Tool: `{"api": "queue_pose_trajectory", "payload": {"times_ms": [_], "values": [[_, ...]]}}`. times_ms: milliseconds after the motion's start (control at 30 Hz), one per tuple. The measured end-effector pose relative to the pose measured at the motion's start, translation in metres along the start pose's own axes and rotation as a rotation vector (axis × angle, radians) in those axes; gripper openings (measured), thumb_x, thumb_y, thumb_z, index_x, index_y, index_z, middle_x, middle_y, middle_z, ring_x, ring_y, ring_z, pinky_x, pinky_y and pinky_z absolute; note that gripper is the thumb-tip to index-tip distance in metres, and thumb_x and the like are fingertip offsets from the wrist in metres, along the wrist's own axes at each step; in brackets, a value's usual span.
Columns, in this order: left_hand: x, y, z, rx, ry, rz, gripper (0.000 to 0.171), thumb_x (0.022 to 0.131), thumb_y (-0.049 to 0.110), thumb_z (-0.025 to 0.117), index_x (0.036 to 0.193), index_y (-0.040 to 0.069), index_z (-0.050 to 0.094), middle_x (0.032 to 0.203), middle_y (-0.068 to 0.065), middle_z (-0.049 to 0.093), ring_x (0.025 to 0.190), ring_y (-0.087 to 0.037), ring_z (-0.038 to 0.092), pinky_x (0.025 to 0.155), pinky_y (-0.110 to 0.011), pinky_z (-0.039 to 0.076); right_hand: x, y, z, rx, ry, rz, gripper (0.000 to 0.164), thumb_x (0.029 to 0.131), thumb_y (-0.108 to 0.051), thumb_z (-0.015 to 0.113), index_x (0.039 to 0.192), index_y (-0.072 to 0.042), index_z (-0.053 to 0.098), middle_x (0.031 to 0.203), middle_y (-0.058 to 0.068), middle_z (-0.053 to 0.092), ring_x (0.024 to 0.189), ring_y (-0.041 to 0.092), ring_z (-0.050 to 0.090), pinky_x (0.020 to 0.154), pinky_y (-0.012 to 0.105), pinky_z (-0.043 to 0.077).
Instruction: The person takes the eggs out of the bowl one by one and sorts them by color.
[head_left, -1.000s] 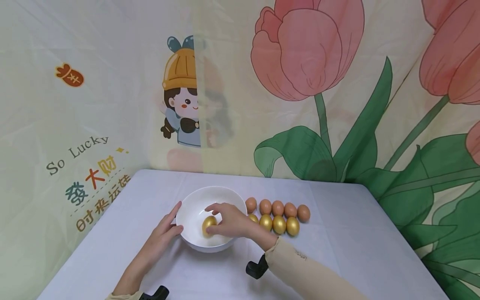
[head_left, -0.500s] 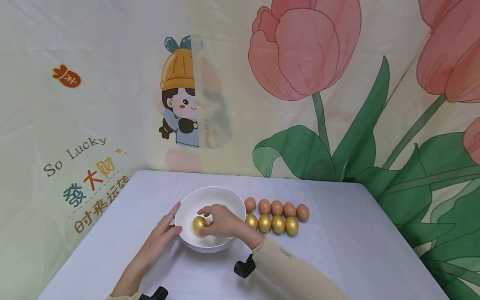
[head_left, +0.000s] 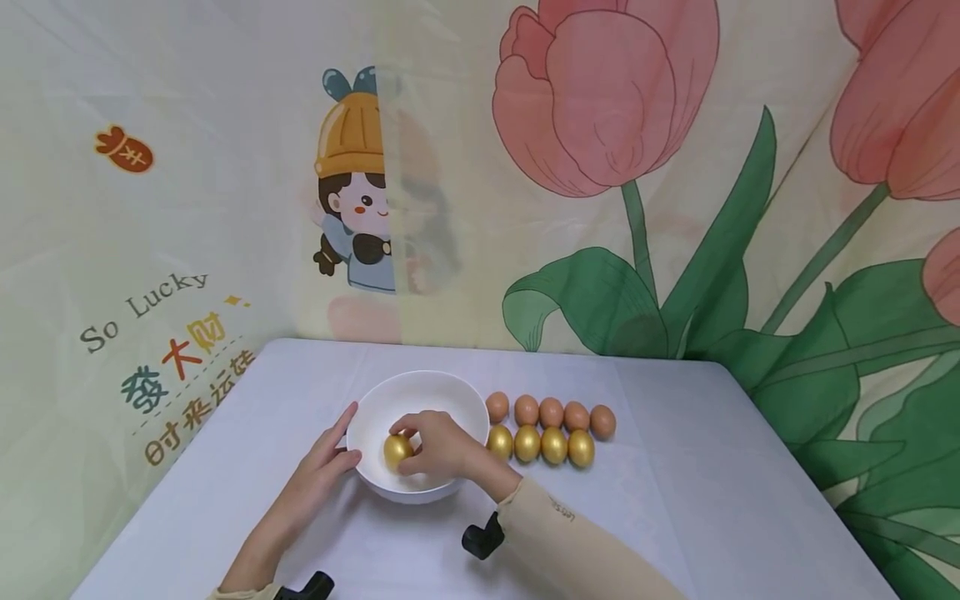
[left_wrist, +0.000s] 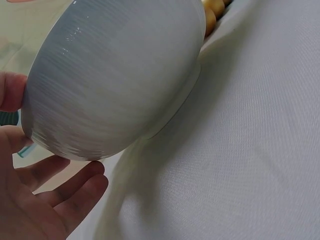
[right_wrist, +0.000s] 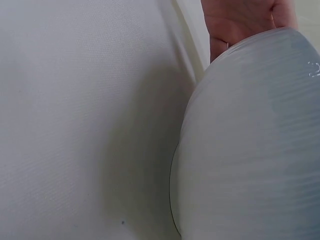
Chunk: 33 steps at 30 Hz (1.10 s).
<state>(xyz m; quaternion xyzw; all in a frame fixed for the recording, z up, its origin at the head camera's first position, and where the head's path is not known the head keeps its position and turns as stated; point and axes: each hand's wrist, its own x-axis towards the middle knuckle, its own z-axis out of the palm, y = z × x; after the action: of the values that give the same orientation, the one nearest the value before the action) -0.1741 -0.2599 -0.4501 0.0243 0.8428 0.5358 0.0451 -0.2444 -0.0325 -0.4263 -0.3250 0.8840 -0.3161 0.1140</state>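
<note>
A white bowl [head_left: 422,387] stands on the white cloth. My left hand [head_left: 318,462] touches its left side, thumb and forefinger spread at the rim. In the left wrist view, the left hand's other fingers [left_wrist: 82,192] lie loosely just below the bowl's outer wall. Inside the bowl, my right hand [head_left: 442,446] pinches a golden egg [head_left: 396,452] between thumb and fingers, low near the bottom. The right wrist view is mostly filled by the outside of the bowl [right_wrist: 250,145], which hides the right hand; part of a hand shows beyond it.
Right of the bowl, several brown eggs [head_left: 551,412] form a back row, with several golden eggs [head_left: 553,446] in a front row. The bowl's rim overlaps the nearest ones. A printed curtain [head_left: 450,167] hangs behind the table [head_left: 675,467].
My right hand has moved left inside the bowl, and the golden egg now lies further left. Its fingertips have drawn in closer to the egg. The left hand stays at the rim.
</note>
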Motion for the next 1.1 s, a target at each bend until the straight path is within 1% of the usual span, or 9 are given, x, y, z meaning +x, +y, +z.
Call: {"api": "queue_pose_trajectory", "payload": {"times_ms": [67,167,333,433,567,800,1000,1100], "values": [[0.0001,-0.0003,0.0001,0.003,-0.002,0.0,0.071,0.111,0.036,0.05,0.172,0.028,0.016,0.175,-0.018,0.017,0.151,-0.045,0.037,0.119,-0.066,0.035,0.0002,0.0002,0.0002,0.004,0.002,0.0,0.044,0.087,-0.014,0.089,0.128,-0.015,0.073,0.116,0.001,0.073,0.076,0.0,0.063,0.088,0.021,0.05],[0.0002,-0.0014,-0.0003,0.0,-0.003,-0.001,0.071,0.11,0.036,0.05,0.172,0.028,0.016,0.176,-0.018,0.017,0.151,-0.045,0.038,0.119,-0.065,0.036,0.0011,-0.0005,0.0009,0.003,-0.004,0.002,0.045,0.087,-0.014,0.089,0.129,-0.014,0.072,0.115,0.001,0.074,0.076,0.0,0.063,0.09,0.022,0.049],[0.0007,-0.0042,-0.0005,-0.008,-0.004,-0.004,0.071,0.11,0.035,0.051,0.172,0.028,0.016,0.175,-0.018,0.018,0.149,-0.043,0.041,0.119,-0.064,0.037,0.0017,-0.0015,0.0019,-0.049,-0.015,-0.002,0.047,0.088,-0.017,0.088,0.132,-0.015,0.074,0.113,-0.001,0.074,0.076,-0.002,0.06,0.095,0.025,0.045],[0.0011,-0.0049,-0.0003,-0.009,-0.003,-0.003,0.071,0.11,0.035,0.051,0.172,0.029,0.017,0.175,-0.018,0.018,0.148,-0.042,0.042,0.119,-0.064,0.037,0.0009,-0.0025,0.0009,-0.068,-0.014,-0.007,0.046,0.088,-0.019,0.088,0.131,-0.015,0.075,0.112,-0.003,0.074,0.076,-0.002,0.06,0.095,0.025,0.045],[0.0017,-0.0045,-0.0001,-0.007,0.001,0.007,0.07,0.111,0.035,0.051,0.172,0.028,0.017,0.174,-0.018,0.021,0.146,-0.042,0.044,0.119,-0.063,0.038,-0.0003,-0.0032,-0.0014,-0.037,-0.002,-0.004,0.045,0.088,-0.019,0.088,0.13,-0.014,0.075,0.112,-0.003,0.074,0.076,-0.002,0.062,0.091,0.022,0.047],[0.0021,-0.0026,-0.0004,-0.003,0.001,0.022,0.07,0.111,0.032,0.05,0.172,0.027,0.018,0.173,-0.018,0.023,0.148,-0.043,0.042,0.119,-0.063,0.038,-0.0015,-0.0031,-0.0035,0.031,0.036,0.0,0.045,0.088,-0.021,0.088,0.13,-0.013,0.075,0.111,-0.002,0.073,0.077,-0.002,0.063,0.081,0.017,0.051],[0.0022,-0.0026,0.0006,-0.013,0.002,0.008,0.069,0.111,0.032,0.05,0.172,0.027,0.018,0.172,-0.018,0.024,0.145,-0.041,0.045,0.119,-0.061,0.038,-0.0013,-0.0014,-0.0031,0.061,0.079,-0.013,0.047,0.088,-0.022,0.088,0.131,-0.011,0.074,0.113,-0.001,0.074,0.077,-0.003,0.064,0.077,0.015,0.052],[0.0022,-0.0029,0.0003,-0.015,0.0,0.0,0.069,0.111,0.032,0.05,0.172,0.029,0.018,0.172,-0.018,0.023,0.147,-0.041,0.044,0.119,-0.062,0.037,-0.0016,-0.0005,-0.003,0.079,0.1,-0.033,0.047,0.088,-0.022,0.088,0.132,-0.01,0.074,0.113,-0.001,0.074,0.077,-0.003,0.064,0.076,0.015,0.053]]}}
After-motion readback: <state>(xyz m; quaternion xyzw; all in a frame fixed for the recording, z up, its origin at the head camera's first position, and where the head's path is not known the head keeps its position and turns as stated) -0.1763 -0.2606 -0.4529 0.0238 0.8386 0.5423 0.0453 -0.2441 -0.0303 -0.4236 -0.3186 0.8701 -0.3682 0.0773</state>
